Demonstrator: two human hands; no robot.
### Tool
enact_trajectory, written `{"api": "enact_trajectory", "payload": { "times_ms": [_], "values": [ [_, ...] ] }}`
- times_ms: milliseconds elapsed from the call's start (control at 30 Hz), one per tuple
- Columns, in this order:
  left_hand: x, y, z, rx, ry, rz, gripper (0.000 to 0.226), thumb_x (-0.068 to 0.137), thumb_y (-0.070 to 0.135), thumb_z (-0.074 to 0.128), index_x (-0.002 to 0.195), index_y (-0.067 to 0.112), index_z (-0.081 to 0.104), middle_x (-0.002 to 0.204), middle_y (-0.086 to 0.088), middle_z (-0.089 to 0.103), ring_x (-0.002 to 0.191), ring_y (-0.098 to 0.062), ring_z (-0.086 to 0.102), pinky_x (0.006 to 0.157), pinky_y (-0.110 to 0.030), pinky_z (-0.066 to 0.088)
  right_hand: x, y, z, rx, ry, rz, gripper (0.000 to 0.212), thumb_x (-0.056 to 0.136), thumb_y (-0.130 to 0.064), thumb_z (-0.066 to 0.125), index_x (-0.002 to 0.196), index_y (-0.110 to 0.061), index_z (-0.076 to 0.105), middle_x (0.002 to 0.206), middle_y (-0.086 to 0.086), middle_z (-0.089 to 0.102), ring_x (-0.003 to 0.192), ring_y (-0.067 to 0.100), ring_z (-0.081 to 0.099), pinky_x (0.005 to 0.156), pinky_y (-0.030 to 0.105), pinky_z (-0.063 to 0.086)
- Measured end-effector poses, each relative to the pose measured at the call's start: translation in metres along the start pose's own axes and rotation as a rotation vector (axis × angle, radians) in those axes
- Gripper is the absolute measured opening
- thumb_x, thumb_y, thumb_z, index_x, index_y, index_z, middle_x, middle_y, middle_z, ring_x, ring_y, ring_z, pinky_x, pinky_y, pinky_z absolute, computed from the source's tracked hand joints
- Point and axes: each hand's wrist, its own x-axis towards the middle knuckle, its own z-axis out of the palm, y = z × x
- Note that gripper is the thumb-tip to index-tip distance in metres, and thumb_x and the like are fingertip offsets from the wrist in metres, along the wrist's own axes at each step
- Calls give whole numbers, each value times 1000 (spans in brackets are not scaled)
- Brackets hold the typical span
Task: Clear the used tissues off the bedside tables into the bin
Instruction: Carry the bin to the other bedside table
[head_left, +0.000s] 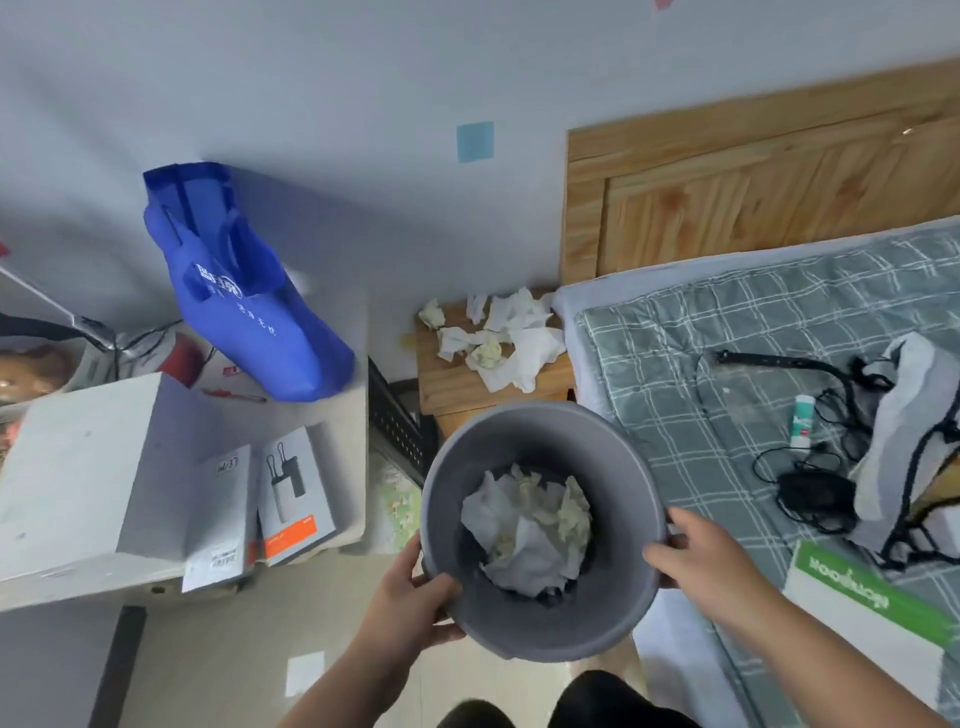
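I can read only a handwritten "37" on the white box (228, 514); the other print is illegible.

A matt grey plastic bin (540, 623) holds crumpled paper tissues (524, 530); more tissues (498, 343) litter a smooth pale-wood bedside table (457, 384) beside a checked cloth quilt (701, 364).

Grey bin (540, 631), white tissues (498, 340), blue bag (260, 306), green-checked bedcover (701, 374)
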Motion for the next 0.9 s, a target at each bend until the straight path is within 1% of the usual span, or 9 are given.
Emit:
{"api": "enact_trajectory", "payload": {
  "times_ms": [133, 267, 400, 467, 533, 600, 733, 800, 900],
  "values": [
    [38, 28, 8, -69, 21, -13, 63, 72, 9, 69, 116, 54, 72, 102, -14, 82, 82, -28, 80, 72, -43, 67, 56, -42, -16, -6, -47, 15, 26, 87, -2, 60, 102, -20, 71, 84, 3, 82, 76, 21, 79, 63, 34, 66],
    [78, 32, 3, -130, 29, -40, 67, 80, 2, 68, 116, 58, 73, 108, -14, 82, 92, -35, 80, 75, -46, 67, 105, -56, -3, 35, -62, 52, 40, 91, -3, 58, 117, -31, 66, 90, -3, 83, 79, 16, 79, 63, 32, 65],
    [134, 16, -6, -155, 48, -81, 62, 72, 6, 71, 113, 53, 76, 109, -16, 81, 100, -44, 77, 74, -47, 68, 159, -40, 30, 26, -37, 130, 41, 85, -8, 56, 111, -38, 67, 91, -5, 83, 83, 19, 77, 87, 52, 61],
    [172, -2, -12, -143, 58, -120, 59, 79, 1, 70, 112, 51, 77, 108, -14, 81, 95, -40, 79, 71, -43, 67, 189, -24, 51, 63, -6, 197, 42, 77, -17, 56, 108, -42, 68, 92, -6, 83, 87, 22, 77, 88, 51, 61],
    [215, -22, -18, -139, 74, -159, 60, 87, -3, 68, 115, 49, 77, 105, -14, 82, 86, -33, 80, 68, -40, 67, 225, -6, 72, 92, 34, 248, 45, 70, -20, 54, 108, -39, 70, 87, -7, 82, 79, 18, 76, 81, 46, 62],
    [257, -43, -20, -139, 102, -193, 59, 80, 4, 69, 121, 46, 75, 104, -15, 82, 86, -31, 79, 69, -39, 67, 263, 18, 93, 134, 54, 289, 44, 70, -16, 53, 107, -30, 73, 81, -4, 79, 65, 15, 68, 67, 39, 56],
    [330, -93, -19, -128, 147, -217, 53, 72, 13, 68, 111, 48, 77, 105, -7, 83, 88, -29, 82, 67, -32, 66, 335, 67, 130, 90, 88, 301, 32, 74, -12, 53, 92, -27, 74, 62, -9, 66, 46, 5, 51, 47, 17, 38],
    [365, -121, -20, -129, 157, -229, 52, 73, 13, 69, 113, 45, 77, 108, -9, 82, 91, -34, 81, 69, -33, 67, 372, 91, 143, 64, 80, 282, 28, 73, -17, 53, 94, -23, 72, 63, -3, 64, 50, 8, 50, 52, 22, 38],
    [417, -157, -21, -114, 163, -230, 51, 76, 12, 69, 116, 42, 76, 111, -12, 81, 98, -38, 79, 73, -36, 67, 427, 127, 161, 25, 25, 263, 23, 79, -19, 56, 95, -21, 73, 82, 11, 73, 67, 18, 63, 65, 32, 44]
  ]
}}
